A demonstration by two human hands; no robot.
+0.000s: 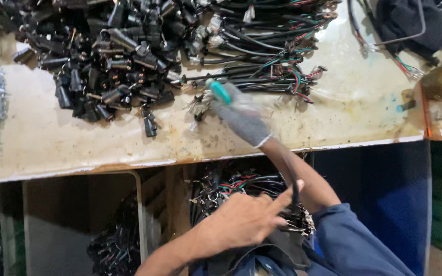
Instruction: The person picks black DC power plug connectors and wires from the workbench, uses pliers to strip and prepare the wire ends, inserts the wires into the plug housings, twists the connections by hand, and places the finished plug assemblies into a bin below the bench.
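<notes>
— While the gloved right hand [241,118] reaches over the desk [333,117], what's in its grip?
— Blurred; I cannot tell. It touches small wired connectors [198,106], with cable bundles [262,56] and black plugs [113,66] just beyond.
— The left hand [244,220]?
— Pinching a black cable [295,197] above a bin [180,204] of wire harnesses [241,185].

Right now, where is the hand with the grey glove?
In the head view, the gloved right hand is out on the stained bench, mid-frame, just below the black wire bundles and right of the black connector pile.
</notes>
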